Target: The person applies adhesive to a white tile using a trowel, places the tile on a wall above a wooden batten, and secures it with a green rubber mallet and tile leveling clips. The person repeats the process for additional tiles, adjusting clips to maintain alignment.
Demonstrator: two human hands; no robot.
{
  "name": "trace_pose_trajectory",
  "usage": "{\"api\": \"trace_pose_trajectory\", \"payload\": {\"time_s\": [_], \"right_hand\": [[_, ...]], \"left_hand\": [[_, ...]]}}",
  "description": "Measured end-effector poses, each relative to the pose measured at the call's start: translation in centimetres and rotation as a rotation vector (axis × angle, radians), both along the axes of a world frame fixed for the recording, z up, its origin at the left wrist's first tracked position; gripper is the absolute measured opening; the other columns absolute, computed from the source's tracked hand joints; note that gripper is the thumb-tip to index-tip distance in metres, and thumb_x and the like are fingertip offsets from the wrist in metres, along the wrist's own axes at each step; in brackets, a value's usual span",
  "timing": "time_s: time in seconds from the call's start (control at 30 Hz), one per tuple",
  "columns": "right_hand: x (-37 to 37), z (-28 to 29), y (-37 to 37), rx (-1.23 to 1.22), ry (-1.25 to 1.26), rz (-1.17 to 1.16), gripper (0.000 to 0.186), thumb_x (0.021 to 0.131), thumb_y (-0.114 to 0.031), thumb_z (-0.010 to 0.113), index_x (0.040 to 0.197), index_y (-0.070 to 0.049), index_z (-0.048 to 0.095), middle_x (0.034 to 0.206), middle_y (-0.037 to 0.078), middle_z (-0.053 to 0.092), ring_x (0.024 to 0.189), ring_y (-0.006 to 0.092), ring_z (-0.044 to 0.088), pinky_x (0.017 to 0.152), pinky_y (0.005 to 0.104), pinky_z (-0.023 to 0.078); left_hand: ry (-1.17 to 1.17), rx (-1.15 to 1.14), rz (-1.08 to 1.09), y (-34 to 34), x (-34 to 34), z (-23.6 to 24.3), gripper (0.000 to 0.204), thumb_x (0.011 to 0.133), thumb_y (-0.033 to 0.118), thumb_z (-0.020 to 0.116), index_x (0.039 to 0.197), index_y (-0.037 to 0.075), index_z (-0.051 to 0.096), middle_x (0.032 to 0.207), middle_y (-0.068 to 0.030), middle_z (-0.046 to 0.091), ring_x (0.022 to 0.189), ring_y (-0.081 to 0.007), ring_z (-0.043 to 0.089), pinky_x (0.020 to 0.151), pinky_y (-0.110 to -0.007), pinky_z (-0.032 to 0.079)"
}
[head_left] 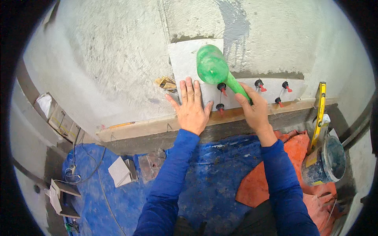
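The pale tile (184, 59) is up against the rough grey wall (118, 59), above a long ledge (153, 129) and next to a lower run of tiles (269, 94) on its right. In the head view, the left hand (191, 112) lies flat with fingers spread, fingertips over the tile's lower part, gripping nothing. The right hand (256, 112) is closed round the handle of a green mallet (212, 65), whose head shows in front of the tile's right side; whether it touches the face, I cannot tell.

To tap well here, I would keep the left hand bracing the tile and make the blows short and light, landing the mallet's face square. Working from the middle outward should press evenly; a hit near a corner could chip the tile or tip it out of plane. The spread fingers are near the mallet head, so they want keeping out of its path, and the red-and-black clips (223, 90) are better not struck.

The wall is coarse, with a darker smear above the lower run. A pencil-like stick (122, 125) lies by the ledge. A blue sheet (220, 177) covers much of the floor, with tile offcuts (119, 172) on it; at right are an orange sheet (254, 187), a stained bucket (315, 171) and an upright yellow spirit level (320, 112).
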State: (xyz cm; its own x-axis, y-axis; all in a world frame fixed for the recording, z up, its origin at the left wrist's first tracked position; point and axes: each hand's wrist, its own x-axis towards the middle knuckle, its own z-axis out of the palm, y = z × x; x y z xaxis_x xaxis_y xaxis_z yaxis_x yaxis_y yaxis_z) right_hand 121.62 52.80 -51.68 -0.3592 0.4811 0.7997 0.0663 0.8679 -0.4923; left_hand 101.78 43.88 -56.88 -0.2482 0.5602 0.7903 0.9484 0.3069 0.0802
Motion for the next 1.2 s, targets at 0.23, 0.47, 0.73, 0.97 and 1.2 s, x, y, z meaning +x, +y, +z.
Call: {"api": "trace_pose_trajectory", "payload": {"time_s": [0.23,0.47,0.73,0.97,1.2], "right_hand": [[0.5,-0.3,0.3,-0.005,-0.059,-0.001,0.036,0.099,-0.027,0.071,0.127,-0.004,0.07,0.114,0.019,0.074,0.104,0.0326,0.073,0.087,0.0383,0.056],[1.1,-1.1,0.9,-0.06,-0.036,0.02,0.038,0.102,-0.026,0.069,0.128,0.001,0.068,0.109,0.017,0.076,0.097,0.0194,0.071,0.087,0.0332,0.054],[1.9,-2.4,1.2,-0.06,-0.024,-0.033,0.04,0.101,-0.032,0.069,0.125,-0.001,0.07,0.11,0.018,0.075,0.1,0.0292,0.073,0.086,0.0363,0.055],[2.1,-3.5,2.1,-0.137,-0.149,-0.11,0.043,0.101,-0.031,0.07,0.128,0.002,0.068,0.109,0.019,0.076,0.096,0.0204,0.073,0.086,0.0339,0.055],[1.4,-3.7,0.7,-0.251,-0.072,-0.021,0.042,0.102,-0.034,0.067,0.125,0.001,0.069,0.1,0.02,0.074,0.093,0.027,0.073,0.082,0.0371,0.054]], "left_hand": [[-0.01,-0.012,0.015,0.1,0.1,0.1,0.089,0.093,0.054,0.063,0.161,0.003,0.035,0.173,-0.0191,0.018,0.161,-0.0351,0.011,0.118,-0.077,-0.004],[-0.025,0.055,-0.032,0.1,0.9,0.9,0.083,0.093,0.05,0.065,0.161,0.01,0.038,0.173,-0.0179,0.019,0.161,-0.036,0.011,0.117,-0.078,-0.002],[0.069,0.031,0.044,1.1,0.5,1.2,0.074,0.094,0.056,0.065,0.16,0.029,0.044,0.174,-0.0162,0.015,0.162,-0.0352,0.009,0.116,-0.079,-0.001],[0.09,0.059,0.045,1.3,0.6,1.1,0.074,0.092,0.055,0.067,0.158,0.026,0.047,0.173,-0.0187,0.018,0.161,-0.036,0.011,0.116,-0.08,0.0],[0.065,0.038,0.023,1.7,1.4,1.1,0.08,0.094,0.055,0.063,0.159,0.012,0.043,0.171,-0.0227,0.021,0.16,-0.0396,0.017,0.117,-0.078,0.002]]}}
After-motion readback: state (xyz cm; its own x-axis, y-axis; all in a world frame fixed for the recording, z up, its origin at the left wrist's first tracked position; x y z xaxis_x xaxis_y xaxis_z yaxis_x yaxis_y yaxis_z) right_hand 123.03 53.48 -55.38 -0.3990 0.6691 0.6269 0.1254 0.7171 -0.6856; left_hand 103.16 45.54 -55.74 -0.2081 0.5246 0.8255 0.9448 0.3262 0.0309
